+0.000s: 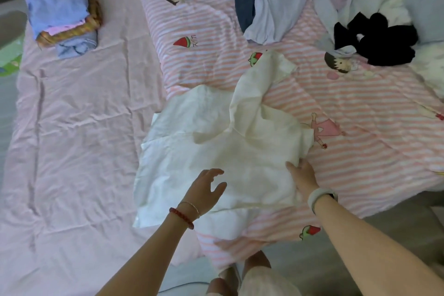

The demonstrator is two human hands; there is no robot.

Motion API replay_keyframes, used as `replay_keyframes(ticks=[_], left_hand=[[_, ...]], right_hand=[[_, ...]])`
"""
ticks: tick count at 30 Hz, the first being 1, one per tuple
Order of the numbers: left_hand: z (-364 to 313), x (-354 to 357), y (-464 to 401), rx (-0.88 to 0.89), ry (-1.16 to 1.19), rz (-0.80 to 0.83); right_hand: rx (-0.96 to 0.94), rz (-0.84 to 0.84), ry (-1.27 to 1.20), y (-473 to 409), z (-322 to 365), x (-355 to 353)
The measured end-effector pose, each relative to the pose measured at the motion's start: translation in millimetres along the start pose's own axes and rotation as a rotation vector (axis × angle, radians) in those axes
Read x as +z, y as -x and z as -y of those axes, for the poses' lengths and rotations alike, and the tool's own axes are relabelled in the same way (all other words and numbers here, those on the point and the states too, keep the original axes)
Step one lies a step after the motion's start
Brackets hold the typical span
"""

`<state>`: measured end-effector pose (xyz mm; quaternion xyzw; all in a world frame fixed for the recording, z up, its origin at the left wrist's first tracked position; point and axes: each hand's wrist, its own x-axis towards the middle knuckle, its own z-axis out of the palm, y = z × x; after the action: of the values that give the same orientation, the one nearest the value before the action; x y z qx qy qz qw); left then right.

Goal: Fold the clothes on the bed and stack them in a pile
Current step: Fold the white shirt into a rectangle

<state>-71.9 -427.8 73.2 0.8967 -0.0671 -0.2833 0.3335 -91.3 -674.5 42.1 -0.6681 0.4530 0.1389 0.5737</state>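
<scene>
A person's left hand (204, 191) hovers loose-fingered over a rumpled cream garment (216, 151) on the bed (72, 127); the right hand (303, 176) has its grip on the garment's edge; spreading flat seemingly comes next; the folded pile (63, 11) waits far left.

- White shirt (216, 151): thin matt cloth, creased.
- Striped quilt (360, 108): soft printed cotton-like cloth.
- Pink bedsheet (79, 127): matt, wrinkled cloth.
- Black garment (382, 43): dull dark cloth.

Bare forearms, red bead bracelet (181, 218) and thin gold bangle (189, 205) on left wrist, white watch (320, 195) on right wrist
</scene>
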Motion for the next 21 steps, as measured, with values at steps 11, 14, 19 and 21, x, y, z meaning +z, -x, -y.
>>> replay_keyframes(ticks=[11, 14, 19, 21], left_hand=[[-40.0, -19.7, -41.7, 0.046, 0.152, -0.664], [-68.8, 11.5, -56.0, 0.283, 0.047, -0.404], [-79.9, 57.0, -107.4, 0.003, -0.219, -0.053], [-67.0, 49.1, -124.3, -0.238, -0.308, -0.004]], right_hand=[[-0.384, 0.095, 0.136, -13.1, 36.1, 1.5], [-0.459, 0.036, 0.276, -41.8, 27.0, -5.2], [-0.460, 0.129, 0.404, -88.4, 28.5, -7.2], [-0.340, 0.206, 0.372, -97.9, 33.1, -2.3]])
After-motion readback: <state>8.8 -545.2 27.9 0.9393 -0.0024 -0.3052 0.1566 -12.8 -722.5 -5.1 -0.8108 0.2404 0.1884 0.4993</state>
